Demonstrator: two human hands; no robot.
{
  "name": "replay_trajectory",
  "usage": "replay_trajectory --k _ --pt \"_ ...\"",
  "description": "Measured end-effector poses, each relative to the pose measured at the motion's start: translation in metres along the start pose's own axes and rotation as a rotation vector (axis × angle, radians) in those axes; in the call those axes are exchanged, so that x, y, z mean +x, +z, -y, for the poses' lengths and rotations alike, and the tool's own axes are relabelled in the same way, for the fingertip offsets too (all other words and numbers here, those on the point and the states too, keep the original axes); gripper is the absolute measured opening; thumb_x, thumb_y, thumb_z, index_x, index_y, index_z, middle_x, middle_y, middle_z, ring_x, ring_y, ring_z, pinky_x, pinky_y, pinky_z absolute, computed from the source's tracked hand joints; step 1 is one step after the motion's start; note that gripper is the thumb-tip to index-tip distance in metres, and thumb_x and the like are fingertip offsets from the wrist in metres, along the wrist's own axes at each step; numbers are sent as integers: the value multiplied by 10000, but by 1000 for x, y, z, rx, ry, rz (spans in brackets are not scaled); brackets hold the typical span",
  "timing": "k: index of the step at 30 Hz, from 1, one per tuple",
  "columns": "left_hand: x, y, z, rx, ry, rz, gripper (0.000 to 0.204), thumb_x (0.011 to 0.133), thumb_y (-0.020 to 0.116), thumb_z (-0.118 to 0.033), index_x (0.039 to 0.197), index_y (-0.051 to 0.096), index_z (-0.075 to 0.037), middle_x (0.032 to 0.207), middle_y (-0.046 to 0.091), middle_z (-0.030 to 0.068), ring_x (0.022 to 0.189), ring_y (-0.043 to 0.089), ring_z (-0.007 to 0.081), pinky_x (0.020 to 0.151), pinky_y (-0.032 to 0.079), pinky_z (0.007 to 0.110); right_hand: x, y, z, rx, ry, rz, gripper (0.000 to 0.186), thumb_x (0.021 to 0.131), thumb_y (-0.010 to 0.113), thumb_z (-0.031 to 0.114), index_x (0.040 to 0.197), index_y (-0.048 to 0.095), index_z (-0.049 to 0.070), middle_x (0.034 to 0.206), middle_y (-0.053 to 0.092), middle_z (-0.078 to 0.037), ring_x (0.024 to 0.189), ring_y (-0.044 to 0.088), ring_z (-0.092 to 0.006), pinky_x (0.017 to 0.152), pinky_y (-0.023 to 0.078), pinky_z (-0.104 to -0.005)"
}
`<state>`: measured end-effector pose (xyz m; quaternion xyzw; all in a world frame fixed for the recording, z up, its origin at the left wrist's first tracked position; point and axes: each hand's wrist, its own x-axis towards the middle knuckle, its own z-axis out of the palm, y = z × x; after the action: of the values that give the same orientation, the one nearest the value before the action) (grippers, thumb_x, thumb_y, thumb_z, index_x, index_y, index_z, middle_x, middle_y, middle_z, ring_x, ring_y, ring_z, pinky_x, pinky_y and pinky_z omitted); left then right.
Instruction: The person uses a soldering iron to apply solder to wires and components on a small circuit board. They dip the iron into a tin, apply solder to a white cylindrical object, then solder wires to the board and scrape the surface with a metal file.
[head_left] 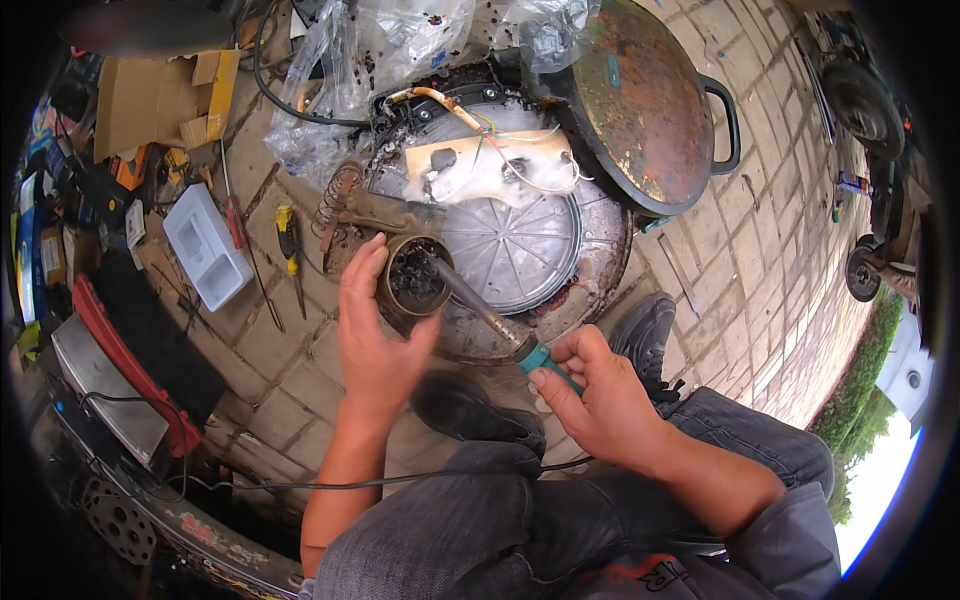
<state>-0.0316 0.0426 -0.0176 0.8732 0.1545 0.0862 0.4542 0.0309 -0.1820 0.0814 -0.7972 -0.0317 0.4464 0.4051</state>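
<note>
Soldering iron dipped into a small tin held over brick paving
The left hand (380, 335) is curled partly open around a round brownish tin (406, 317), fingers along its far-left side and thumb at its near edge; dark, lumpy material (415, 280) fills the inside. The right hand (610, 405) is closed around the teal handle of the soldering iron (490, 316), whose metal shaft slants up and left so that its tip reaches into the tin's mouth. Just right of the tin lies a ribbed round metal plate (530, 262), with white fibrous padding (480, 185) at its far edge. On the brick paving (275, 400) to the left are a yellow-and-black screwdriver (288, 240) and a pale plastic tray (190, 222).
</note>
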Motion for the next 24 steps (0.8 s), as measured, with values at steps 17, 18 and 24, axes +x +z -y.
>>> replay_trajectory --k 17,18,24 --pt "-7 8 -5 -255 -391 -94 825 716 870 -108 1417 457 28 1328 571 199 1224 573 320 1052 450 397 -3 -3 -30 559 150 171 284 1039 596 247 1148 461 22 844 634 -110 604 608 -162 538 480 -316" --pt "-10 6 4 -153 -310 -66 835 715 869 -86 1426 446 28 1350 558 173 1233 570 283 1049 457 376 -3 -5 -30 720 174 196 269 1053 568 256 1154 463 30 849 628 -94 598 585 -128 527 468 -290" --pt "-8 14 -11 -394 -347 -19 831 703 851 -30 1435 458 -6 1412 526 141 1275 550 242 1066 459 379 6 -19 -36 952 77 157 359 1058 531 386 1148 449 49 859 621 -176 527 529 -164 480 443 -288"
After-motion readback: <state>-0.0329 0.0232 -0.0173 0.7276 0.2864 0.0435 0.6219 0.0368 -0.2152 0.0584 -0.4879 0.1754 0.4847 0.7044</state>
